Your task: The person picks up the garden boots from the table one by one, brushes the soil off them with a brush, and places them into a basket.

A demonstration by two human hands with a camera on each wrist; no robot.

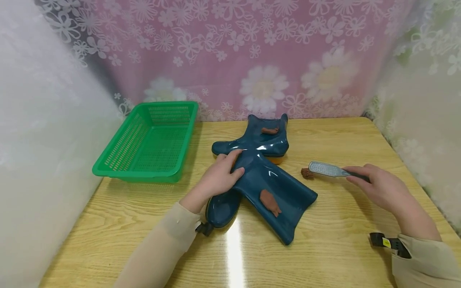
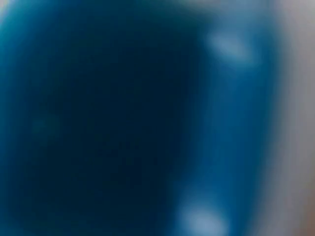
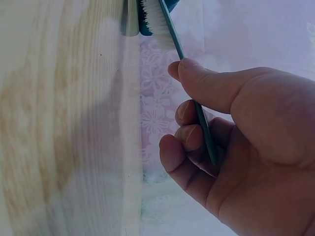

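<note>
Two glossy dark-blue rain boots lie on the table, each with a brown mud-like patch on it. My left hand (image 1: 219, 178) holds the nearer boot (image 1: 279, 180) around its ankle, thumb on top; some fingers are hidden. Close up and blurred, blue boot surface (image 2: 123, 123) fills the left wrist view. The farther boot (image 1: 266, 144) lies just beyond. My right hand (image 1: 385, 188) pinches the thin handle of a brush (image 1: 325, 169). White bristles (image 3: 158, 22) show in the right wrist view. Beside the brush tip is a brown crumbly clump (image 1: 307, 173).
A green plastic basket (image 1: 169, 175) stands at the table's back left. Flowered pink cloth (image 1: 230, 60) hangs behind the wooden table (image 1: 335, 240), with pale cloth on both sides. Brown patches (image 1: 270, 202) mark the nearer boot's shaft.
</note>
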